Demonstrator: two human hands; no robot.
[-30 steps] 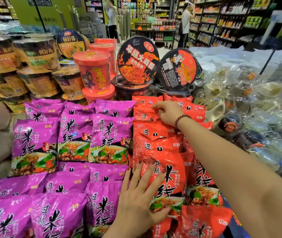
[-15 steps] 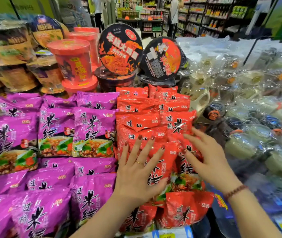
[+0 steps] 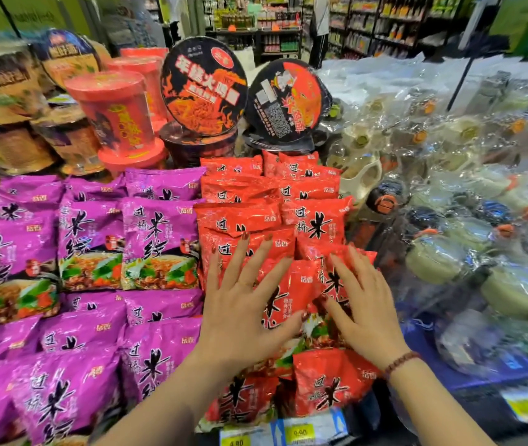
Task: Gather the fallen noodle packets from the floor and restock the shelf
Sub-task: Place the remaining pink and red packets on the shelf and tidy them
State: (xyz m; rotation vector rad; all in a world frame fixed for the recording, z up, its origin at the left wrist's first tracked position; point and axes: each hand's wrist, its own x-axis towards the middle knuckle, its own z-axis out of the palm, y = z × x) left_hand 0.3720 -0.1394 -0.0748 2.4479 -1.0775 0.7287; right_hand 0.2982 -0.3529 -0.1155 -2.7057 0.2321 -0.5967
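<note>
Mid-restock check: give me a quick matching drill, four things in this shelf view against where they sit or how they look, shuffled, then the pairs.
Things
1. left hand
2. right hand
3. purple packets
4. red cup

Descriptions
A. stands behind the purple packets, left of the black bowls
B. bead bracelet at its wrist
C. stacked left of the red packets
D. ring on a finger, fingers spread flat on the red packets

Pairs: 1-D, 2-B, 3-C, 4-A
</note>
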